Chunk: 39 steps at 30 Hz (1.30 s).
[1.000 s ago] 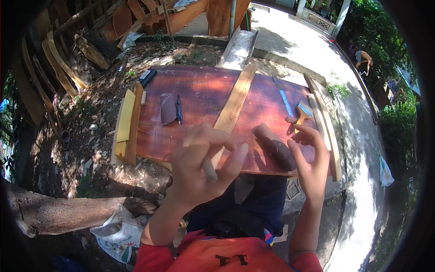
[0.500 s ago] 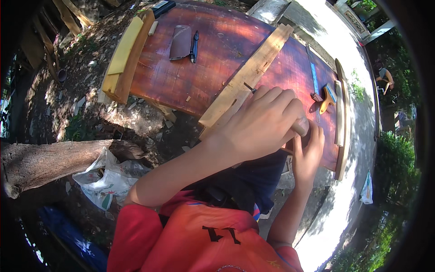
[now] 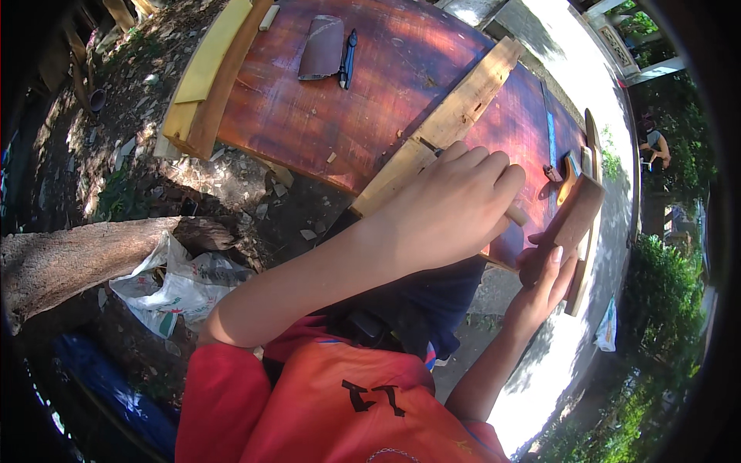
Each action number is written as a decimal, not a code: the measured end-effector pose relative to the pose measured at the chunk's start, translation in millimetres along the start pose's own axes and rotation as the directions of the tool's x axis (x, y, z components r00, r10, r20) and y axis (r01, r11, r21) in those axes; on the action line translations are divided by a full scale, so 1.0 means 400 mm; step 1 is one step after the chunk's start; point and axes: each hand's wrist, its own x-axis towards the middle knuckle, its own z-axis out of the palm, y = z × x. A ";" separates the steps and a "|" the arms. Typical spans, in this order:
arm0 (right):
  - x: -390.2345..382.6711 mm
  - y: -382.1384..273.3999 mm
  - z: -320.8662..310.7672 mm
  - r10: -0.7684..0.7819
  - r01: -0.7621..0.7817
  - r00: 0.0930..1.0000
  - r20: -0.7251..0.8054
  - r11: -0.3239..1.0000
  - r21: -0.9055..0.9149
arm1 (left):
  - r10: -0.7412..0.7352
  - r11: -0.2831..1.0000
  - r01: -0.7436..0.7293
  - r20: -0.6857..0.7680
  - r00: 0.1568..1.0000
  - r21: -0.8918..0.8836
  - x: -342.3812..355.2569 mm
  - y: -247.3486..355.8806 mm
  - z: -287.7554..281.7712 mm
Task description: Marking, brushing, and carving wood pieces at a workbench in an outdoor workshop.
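Observation:
My left hand (image 3: 455,204) is closed round a chisel (image 3: 518,214), whose handle end pokes out below the fist. The chisel's dark blade reaches the pale wooden beam (image 3: 475,92), beside a slot cut in it; the exact tip is hard to make out. My right hand (image 3: 544,289) grips a brown wooden block (image 3: 575,220), held tilted up and apart from the chisel handle. The beam lies slantwise across a reddish-brown wooden table (image 3: 370,46).
On the table lie a curled sheet of sandpaper (image 3: 322,46), a black compass-like tool (image 3: 349,60), a blue-edged ruler (image 3: 551,131) and a yellow-handled tool (image 3: 569,181). Yellow board (image 3: 212,62) lines the left end. A log (image 3: 93,262) and white sack (image 3: 177,285) are lower left.
My right hand has swung right and away from the chisel handle, bringing the wooden block into plain view. My left hand keeps its grip on the chisel. The whole view has shifted slightly.

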 end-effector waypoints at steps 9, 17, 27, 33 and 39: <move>-0.026 -0.047 0.011 0.042 -0.041 0.999 0.028 0.999 -0.035 | -0.025 0.997 0.021 -0.059 0.998 -0.076 0.000 -0.016 0.006; -0.029 -0.108 0.006 -0.131 0.129 0.991 0.027 0.991 0.042 | 0.001 0.994 -0.008 -0.070 0.998 -0.111 0.002 -0.022 0.005; -0.004 -0.134 -0.022 -0.132 0.159 0.976 -0.174 0.975 0.155 | -0.024 0.996 0.017 -0.076 0.997 -0.089 0.013 -0.017 0.005; -0.112 -0.086 0.072 0.009 -0.016 0.986 0.164 0.999 0.041 | -0.039 0.996 0.036 -0.032 0.999 -0.087 0.023 -0.028 0.018; -0.084 -0.092 0.054 0.005 0.091 0.972 -0.233 0.912 0.400 | -0.007 1.000 0.005 -0.071 0.997 -0.029 0.031 -0.027 0.015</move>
